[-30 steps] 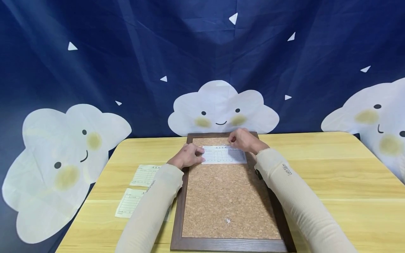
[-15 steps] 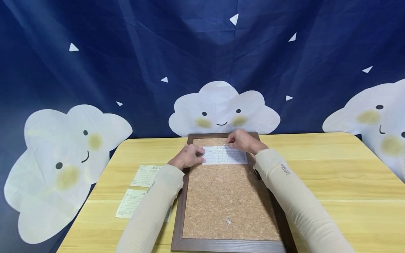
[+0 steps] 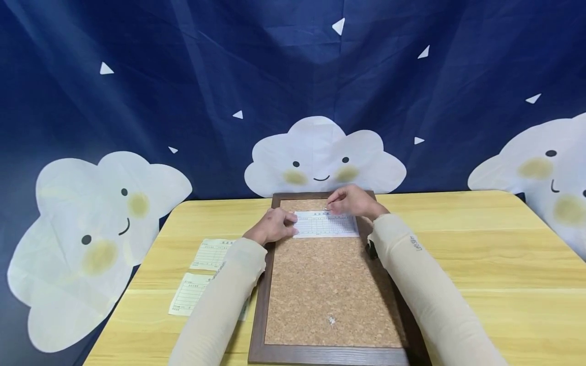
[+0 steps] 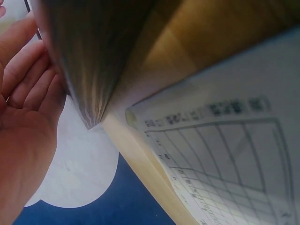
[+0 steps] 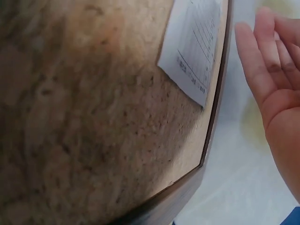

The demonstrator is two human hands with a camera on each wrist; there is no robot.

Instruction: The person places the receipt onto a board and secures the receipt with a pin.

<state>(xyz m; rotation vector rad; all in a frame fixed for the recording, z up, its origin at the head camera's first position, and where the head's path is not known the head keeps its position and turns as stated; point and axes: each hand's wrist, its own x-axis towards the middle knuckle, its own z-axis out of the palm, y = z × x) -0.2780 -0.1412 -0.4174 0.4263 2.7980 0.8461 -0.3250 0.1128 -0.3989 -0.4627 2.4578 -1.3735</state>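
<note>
A white printed form (image 3: pixel 322 226) lies across the upper part of a framed cork board (image 3: pixel 336 284). My left hand (image 3: pixel 273 225) reaches over the board's left frame, its thumb and forefinger touching the form's left end. Above the form's top edge is a small clear piece (image 3: pixel 325 209), like a pushpin. The thumb and forefinger of my right hand (image 3: pixel 354 201) come right to it; I cannot tell whether they grip it. In the right wrist view the form's corner (image 5: pixel 192 56) lies on the cork, with the right hand's fingers (image 5: pixel 251 58) beyond the frame.
Two pale yellow printed forms (image 3: pixel 211 253) lie on the wooden table (image 3: pixel 494 254) left of the board, partly under the left sleeve (image 3: pixel 224 300). Clear small bits (image 3: pixel 331 321) sit low on the cork. A dark blue cloud-print cloth (image 3: pixel 293 66) hangs behind the table.
My right hand has moved slightly left, its fingertips now closer to the small clear piece above the form. The left hand keeps its place on the form.
</note>
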